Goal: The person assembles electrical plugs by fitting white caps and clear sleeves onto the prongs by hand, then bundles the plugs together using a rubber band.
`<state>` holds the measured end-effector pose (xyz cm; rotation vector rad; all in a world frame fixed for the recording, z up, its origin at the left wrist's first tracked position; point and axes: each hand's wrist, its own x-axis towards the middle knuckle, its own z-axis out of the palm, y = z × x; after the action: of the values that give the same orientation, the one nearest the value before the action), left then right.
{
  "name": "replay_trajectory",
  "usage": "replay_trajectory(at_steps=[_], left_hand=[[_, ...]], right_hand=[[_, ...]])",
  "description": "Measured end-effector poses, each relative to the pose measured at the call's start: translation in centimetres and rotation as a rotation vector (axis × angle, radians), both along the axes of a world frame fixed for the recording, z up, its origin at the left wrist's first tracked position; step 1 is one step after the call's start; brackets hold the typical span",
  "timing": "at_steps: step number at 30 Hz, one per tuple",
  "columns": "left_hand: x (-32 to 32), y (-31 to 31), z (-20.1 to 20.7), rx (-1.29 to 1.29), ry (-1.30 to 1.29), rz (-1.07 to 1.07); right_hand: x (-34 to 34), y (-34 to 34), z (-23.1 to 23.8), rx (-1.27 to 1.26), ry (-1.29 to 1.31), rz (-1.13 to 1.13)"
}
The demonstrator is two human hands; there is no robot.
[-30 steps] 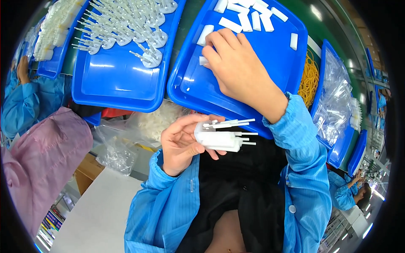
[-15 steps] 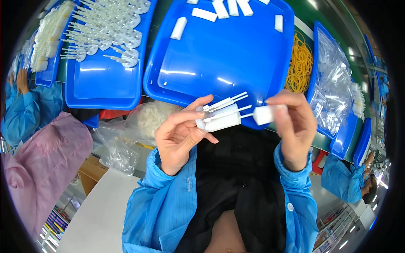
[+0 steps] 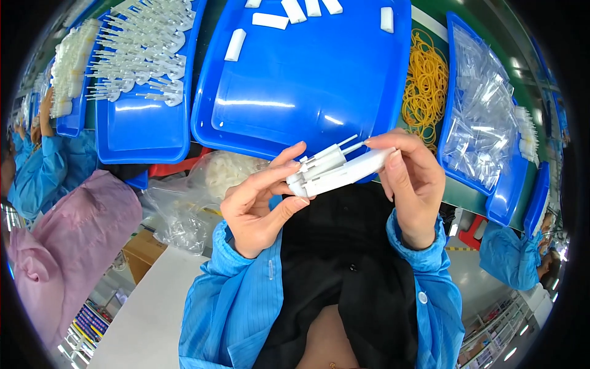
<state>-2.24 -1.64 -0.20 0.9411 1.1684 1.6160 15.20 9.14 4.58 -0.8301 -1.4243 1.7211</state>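
Note:
My left hand [image 3: 251, 212] is closed on the round base of a white pronged plastic piece [image 3: 297, 185], held tilted in front of my chest. Thin rods stick out from the base toward the right, and a white block [image 3: 330, 161] sits around part of them. Between the thumb and fingers of my right hand [image 3: 415, 187] is the end of another long white block [image 3: 367, 166]. This one lies alongside the first, its left end close to the base. Whether a rod runs inside it is hidden. Both hands hang just before the large blue tray [image 3: 313, 74].
Several white blocks [image 3: 270, 21] lie in the large tray. At left, a blue tray [image 3: 144, 135] holds many pronged pieces [image 3: 144, 52]. Yellow rubber bands [image 3: 424, 83] and a tray of clear plastic sleeves [image 3: 482, 114] are at right. People in blue sleeves [image 3: 48, 172] work at both sides.
My right hand has moved left, bringing its block from the rod's tip down along the rods toward the base. My left hand keeps its grip. The view has shifted slightly.

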Motion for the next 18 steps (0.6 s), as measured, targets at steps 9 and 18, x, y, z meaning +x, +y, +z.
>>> replay_trajectory(at_steps=[9,18], left_hand=[[-0.2,0.5,0.0,0.095,0.109,0.058],[-0.8,0.2,0.1,0.165,0.281,0.101]], right_hand=[[-0.9,-0.3,-0.1,0.234,-0.209,-0.184],[-1.1,0.1,0.2,0.056,-0.140,-0.110]])
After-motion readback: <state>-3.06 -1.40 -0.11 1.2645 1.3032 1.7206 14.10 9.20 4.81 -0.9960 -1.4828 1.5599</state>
